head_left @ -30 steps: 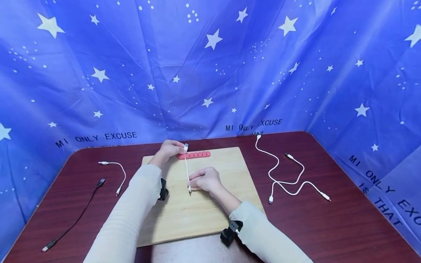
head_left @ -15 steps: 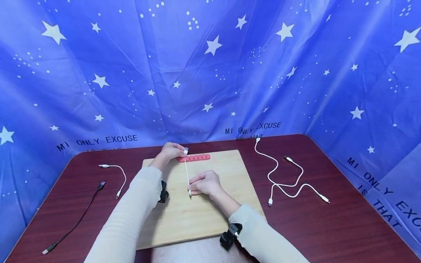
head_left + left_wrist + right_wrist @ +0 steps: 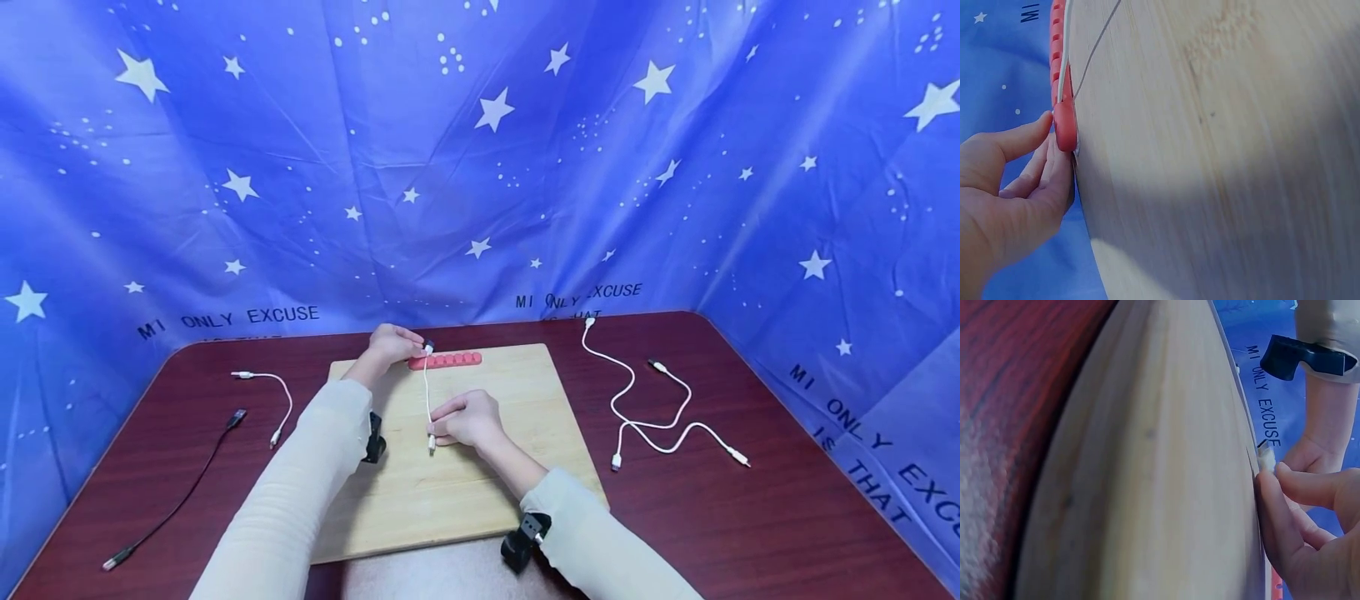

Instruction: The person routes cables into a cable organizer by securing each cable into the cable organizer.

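Note:
A short white USB cable runs nearly taut between both hands, over a pale wooden board. My left hand pinches its USB plug at the board's far edge, beside the left end of a red slotted cable holder. In the left wrist view the cable passes along the holder's end, with thumb and fingertips right at that end; the plug is hidden there. Nearer me, my right hand pinches the cable's other end just behind the small connector, which points toward me.
On the dark red table, a short white cable and a black USB cable lie left of the board. To the right lie crossing white cables. A starry blue curtain stands behind the table.
The USB plug in my left hand has turned, its bright metal face now showing dark, and it sits slightly lower at the holder. My right hand keeps its pinch almost unmoved. The view has shifted slightly.

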The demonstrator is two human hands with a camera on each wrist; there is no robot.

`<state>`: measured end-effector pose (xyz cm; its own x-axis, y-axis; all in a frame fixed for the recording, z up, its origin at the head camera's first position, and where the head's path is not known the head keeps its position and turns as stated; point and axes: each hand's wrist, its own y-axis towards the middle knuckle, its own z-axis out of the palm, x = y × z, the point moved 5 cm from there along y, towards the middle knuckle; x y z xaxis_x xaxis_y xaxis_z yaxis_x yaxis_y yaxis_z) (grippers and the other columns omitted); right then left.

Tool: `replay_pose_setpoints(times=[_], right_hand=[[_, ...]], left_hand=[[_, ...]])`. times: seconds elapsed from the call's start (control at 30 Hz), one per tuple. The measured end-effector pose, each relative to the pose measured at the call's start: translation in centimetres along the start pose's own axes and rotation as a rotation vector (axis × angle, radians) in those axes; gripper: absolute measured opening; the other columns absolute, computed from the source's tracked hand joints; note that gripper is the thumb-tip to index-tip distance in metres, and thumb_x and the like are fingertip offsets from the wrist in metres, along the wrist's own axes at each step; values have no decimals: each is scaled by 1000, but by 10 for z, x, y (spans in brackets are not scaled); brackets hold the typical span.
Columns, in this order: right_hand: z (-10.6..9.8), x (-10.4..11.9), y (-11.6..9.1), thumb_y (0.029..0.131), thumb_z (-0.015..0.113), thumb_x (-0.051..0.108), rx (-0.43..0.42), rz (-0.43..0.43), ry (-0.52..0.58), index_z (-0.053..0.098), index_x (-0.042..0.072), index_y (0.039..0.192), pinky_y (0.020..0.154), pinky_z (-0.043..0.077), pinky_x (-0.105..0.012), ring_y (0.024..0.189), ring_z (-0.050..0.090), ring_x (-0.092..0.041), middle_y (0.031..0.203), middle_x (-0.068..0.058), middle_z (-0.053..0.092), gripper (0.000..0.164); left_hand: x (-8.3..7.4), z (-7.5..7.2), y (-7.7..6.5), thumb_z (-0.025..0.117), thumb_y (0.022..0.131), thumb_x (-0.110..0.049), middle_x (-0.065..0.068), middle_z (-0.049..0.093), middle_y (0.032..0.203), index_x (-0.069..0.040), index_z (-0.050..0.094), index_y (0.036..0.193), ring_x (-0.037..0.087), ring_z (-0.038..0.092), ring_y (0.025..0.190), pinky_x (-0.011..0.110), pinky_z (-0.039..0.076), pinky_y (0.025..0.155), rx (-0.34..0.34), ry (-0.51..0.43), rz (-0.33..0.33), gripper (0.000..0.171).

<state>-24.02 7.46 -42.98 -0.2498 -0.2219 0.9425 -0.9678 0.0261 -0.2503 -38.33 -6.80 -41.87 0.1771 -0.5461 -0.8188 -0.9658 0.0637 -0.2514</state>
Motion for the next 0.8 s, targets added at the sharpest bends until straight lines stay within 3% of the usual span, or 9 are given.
replay_pose_setpoints(times=[0.17, 0.33, 0.43, 0.57, 0.8], right_hand=[[-1, 5, -5, 74, 78, -5, -1, -37, -47, 76, -5, 91, 59, 63, -26, 62, 73, -16, 82, -20, 76, 17], [-1, 4, -5, 75, 78, -3, 7, -57, -67, 76, -5, 92, 62, 63, -27, 67, 75, -19, 84, -20, 76, 18], [-1, 2, -4, 75, 77, -4, 31, -48, -43, 75, -6, 94, 65, 64, -28, 69, 76, -19, 86, -21, 76, 19], [2, 1, -4, 76, 77, -6, 60, -42, -13, 74, -7, 96, 67, 64, -28, 71, 76, -21, 88, -22, 76, 21], [0, 5, -7, 76, 79, 1, 32, -47, -84, 75, -2, 95, 63, 63, -24, 68, 75, -16, 86, -17, 77, 20]], left_hand=[[0, -4, -12, 73, 84, -9, 18, 72, 116, 0, 70, 115, 11, 65, 90, 26, 55, 94, -6, -53, 0, 32], [3, -7, -19, 67, 90, -5, 20, 67, 126, 5, 62, 126, 2, 65, 80, 25, 58, 95, 46, -205, -27, 38], [6, -8, -20, 63, 92, -3, 24, 62, 132, 8, 58, 129, 7, 69, 89, 28, 56, 99, 68, -277, -38, 39], [11, -14, -24, 61, 93, -2, 24, 60, 134, 8, 56, 131, 12, 70, 99, 32, 54, 104, 64, -302, -42, 40], [21, -28, -30, 60, 92, 1, 26, 60, 133, 10, 52, 134, 7, 70, 86, 33, 54, 103, 60, -349, -30, 43]])
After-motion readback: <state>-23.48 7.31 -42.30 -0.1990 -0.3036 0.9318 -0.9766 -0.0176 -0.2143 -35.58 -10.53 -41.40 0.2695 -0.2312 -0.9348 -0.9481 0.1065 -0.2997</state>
